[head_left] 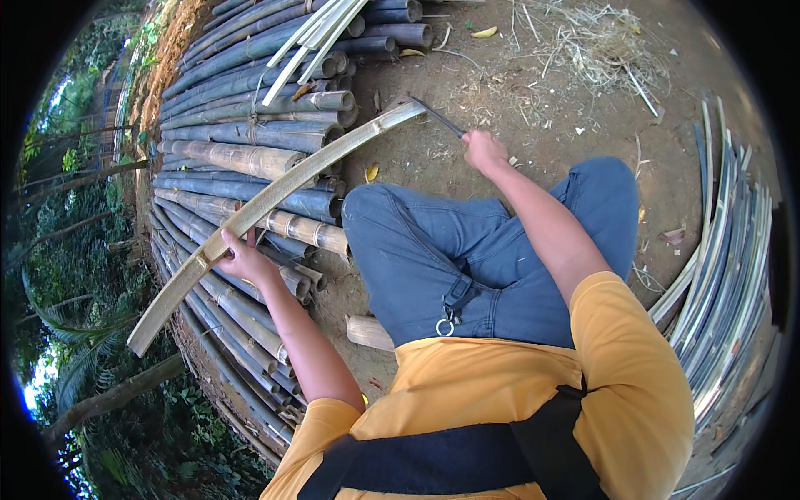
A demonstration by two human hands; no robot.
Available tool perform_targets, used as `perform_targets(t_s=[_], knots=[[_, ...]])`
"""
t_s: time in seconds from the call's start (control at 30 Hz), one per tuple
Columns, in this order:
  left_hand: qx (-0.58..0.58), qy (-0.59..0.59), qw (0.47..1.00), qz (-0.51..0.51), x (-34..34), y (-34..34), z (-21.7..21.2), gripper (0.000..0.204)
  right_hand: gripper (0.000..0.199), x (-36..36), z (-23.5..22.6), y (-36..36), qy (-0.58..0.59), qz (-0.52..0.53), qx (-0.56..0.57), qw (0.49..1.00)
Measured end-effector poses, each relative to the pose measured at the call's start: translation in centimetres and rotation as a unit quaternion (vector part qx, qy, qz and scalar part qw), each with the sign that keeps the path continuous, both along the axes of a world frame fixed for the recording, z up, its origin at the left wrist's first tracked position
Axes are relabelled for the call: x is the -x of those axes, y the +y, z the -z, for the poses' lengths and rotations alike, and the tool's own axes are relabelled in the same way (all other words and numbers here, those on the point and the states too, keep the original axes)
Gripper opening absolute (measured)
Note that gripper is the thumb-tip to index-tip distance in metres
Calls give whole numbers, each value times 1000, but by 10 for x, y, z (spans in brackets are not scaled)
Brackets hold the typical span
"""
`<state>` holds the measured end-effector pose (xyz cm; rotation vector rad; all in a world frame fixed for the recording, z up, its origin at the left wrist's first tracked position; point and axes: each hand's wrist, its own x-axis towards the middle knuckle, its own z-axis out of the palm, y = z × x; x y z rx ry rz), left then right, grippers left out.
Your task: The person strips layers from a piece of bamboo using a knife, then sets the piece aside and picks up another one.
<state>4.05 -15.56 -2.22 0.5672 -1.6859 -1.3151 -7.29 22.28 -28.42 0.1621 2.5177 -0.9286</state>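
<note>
A long split bamboo strip (287, 185), pale inner side up with node ridges across it, slants from the lower left to a far end above my knees. My left hand (242, 256) grips it from beneath, toward its near end. In my right hand (485, 152) is the handle of a knife (440, 117) with a thin dark blade. The blade's tip lies at the far end of the strip; whether it has cut in I cannot tell. Both hands are closed around what they hold.
Whole bamboo poles (250, 133) are stacked on my left, with pale split strips (312, 42) on top. Thin bamboo slats (729, 275) form a bundle at the right. Shavings (604, 46) heap on the dirt ground ahead. A short bamboo piece (368, 332) lies beside my left leg.
</note>
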Motion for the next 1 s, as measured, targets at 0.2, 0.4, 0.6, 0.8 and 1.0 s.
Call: perform_targets(t_s=[0.2, 0.4, 0.6, 0.8, 1.0], knots=[[-10, 8, 1000, 21, 5, -4, -1, 49, 24, -1, -25, -12, -23, 22, 18, 999], [-16, 42, 996, 77, 10, -7, -6, 38, 25, 0, -66, -4, -11, -22, 34, 999], [-16, 34, 979, 202, 15, -20, -15, 32, 25, 0, -68, -14, 4, -42, 88, 995], [-15, 35, 977, 208, 18, -20, -15, 31, 24, -11, -73, -28, -1, -3, 60, 998], [-10, 31, 973, 230, 20, -23, -17, 32, 25, -3, -42, -15, -2, -2, 63, 998]])
